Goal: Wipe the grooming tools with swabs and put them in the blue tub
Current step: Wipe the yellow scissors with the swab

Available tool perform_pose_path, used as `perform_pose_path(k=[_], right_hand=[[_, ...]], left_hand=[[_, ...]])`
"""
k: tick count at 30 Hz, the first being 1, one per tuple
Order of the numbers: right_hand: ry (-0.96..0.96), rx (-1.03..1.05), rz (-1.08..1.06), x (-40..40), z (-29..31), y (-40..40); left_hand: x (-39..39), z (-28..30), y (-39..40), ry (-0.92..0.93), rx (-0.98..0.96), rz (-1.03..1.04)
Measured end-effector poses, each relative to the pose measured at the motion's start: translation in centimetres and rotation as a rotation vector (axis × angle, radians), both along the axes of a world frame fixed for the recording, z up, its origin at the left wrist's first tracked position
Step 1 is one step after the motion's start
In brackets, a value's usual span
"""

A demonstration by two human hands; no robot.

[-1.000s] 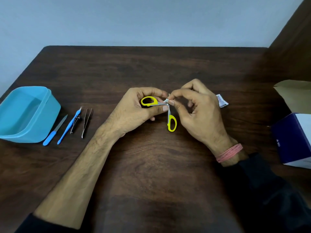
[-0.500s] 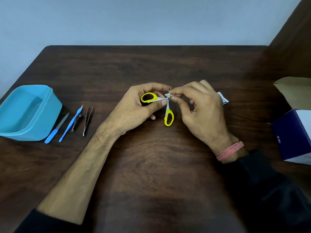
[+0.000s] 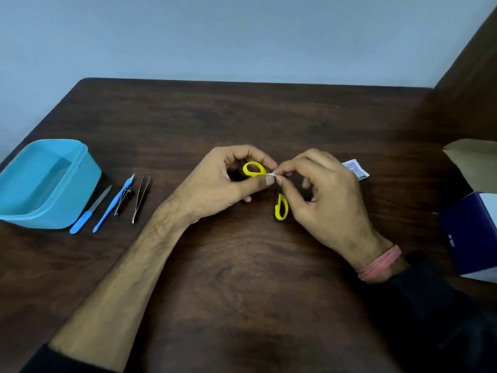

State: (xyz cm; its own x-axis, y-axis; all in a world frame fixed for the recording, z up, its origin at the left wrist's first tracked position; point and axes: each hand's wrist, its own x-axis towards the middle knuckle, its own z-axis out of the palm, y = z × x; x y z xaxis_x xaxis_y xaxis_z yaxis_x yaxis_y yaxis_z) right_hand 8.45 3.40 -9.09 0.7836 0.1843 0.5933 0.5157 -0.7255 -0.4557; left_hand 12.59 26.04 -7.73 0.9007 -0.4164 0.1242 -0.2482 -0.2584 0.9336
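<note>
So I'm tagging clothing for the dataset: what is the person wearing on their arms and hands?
Both hands are bare, with no gloves or rings visible. The left hand has a bare forearm, with a dark sleeve pushed up near the elbow. The right hand has a band of pink threads wound around the wrist, and a dark sleeve starts just behind it.

Well right of the grip: purple-and-white box [image 3: 469, 232] at table [image 3: 242, 278] edge, tan cardboard flap [image 3: 473, 160] behind it.
</note>
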Motion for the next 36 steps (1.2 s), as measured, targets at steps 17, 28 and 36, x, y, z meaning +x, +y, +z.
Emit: perform_pose_path(k=[17,28,36], right_hand=[[0.104,0.051,-0.02,0.0,-0.3,-0.4],[0.105,0.067,-0.037,0.4,-0.3,-0.5],[0.135,0.047,-0.009,0.7,-0.4,-0.4]], left_hand=[[-0.9,0.2,-0.1,-0.343,0.545,0.19],[0.4,-0.9,0.6,-0.397,0.529,0.126],[0.7,-1.1,0.6,-0.418,0.523,0.088]])
